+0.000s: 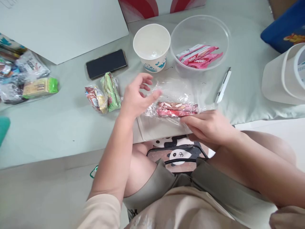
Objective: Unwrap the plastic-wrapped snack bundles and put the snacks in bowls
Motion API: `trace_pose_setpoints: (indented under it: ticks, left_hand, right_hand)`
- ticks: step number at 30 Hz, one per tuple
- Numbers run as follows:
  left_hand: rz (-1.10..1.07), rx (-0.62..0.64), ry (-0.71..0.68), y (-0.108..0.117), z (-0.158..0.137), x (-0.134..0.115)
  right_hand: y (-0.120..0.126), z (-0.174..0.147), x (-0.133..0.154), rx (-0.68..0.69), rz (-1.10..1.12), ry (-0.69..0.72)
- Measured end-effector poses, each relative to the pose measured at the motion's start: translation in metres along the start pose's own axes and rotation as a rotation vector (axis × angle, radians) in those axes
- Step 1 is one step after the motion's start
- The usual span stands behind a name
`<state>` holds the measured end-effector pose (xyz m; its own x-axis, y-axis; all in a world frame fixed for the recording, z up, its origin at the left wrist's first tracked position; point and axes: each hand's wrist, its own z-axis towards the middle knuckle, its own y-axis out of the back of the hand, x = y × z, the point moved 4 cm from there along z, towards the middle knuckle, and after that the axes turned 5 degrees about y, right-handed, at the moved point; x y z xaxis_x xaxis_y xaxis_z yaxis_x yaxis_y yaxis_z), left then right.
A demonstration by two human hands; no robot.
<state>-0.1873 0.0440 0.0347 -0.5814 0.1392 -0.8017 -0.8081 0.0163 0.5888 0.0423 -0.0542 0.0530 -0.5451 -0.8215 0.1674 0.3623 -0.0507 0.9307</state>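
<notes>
Two red-and-brown wrapped snack bars [177, 109] lie in a clear plastic bag [175, 90] near the table's front edge. Over the bag's left end hovers my left hand [139, 93], its fingers apart and nothing in them. At the lower right corner of the bag, my right hand [207, 127] has its thumb and forefinger closed on the plastic, beside the bars; its other fingers are partly hidden. Left of my left hand stand a green snack packet [111, 92] and a brown-and-yellow one [96, 99] in clear wrap.
Behind the bag are a white paper tub [152, 47] and a clear round bowl [202, 36] with several pink wafer packets [200, 57]. A box cutter [223, 86] lies right, a phone [106, 64] left. White containers [276, 76] stand far right; wrapped snacks [33, 74] lie far left.
</notes>
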Motion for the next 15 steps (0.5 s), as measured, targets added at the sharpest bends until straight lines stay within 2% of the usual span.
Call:
trace_pose_setpoints:
  ticks: [3,6,8,11,15]
  left_hand:
    - [0.101,0.163,-0.018,-0.006,-0.005,-0.008]
    - [0.139,0.188,0.035,-0.008,-0.004,-0.003]
    - [0.102,0.138,0.059,-0.008,-0.001,0.003]
    - [0.007,0.060,0.076,-0.007,0.002,0.012]
    - [-0.082,0.001,0.089,-0.007,0.005,0.016]
  right_hand:
    - [-0.002,0.002,-0.006,-0.020,-0.023,-0.224]
    - [-0.006,0.007,-0.015,0.046,-0.046,-0.447]
    - [-0.011,0.012,-0.018,0.159,-0.040,-0.492]
    - [-0.014,0.018,-0.016,0.328,-0.069,-0.489]
    - [-0.012,0.020,-0.010,0.404,-0.167,-0.494]
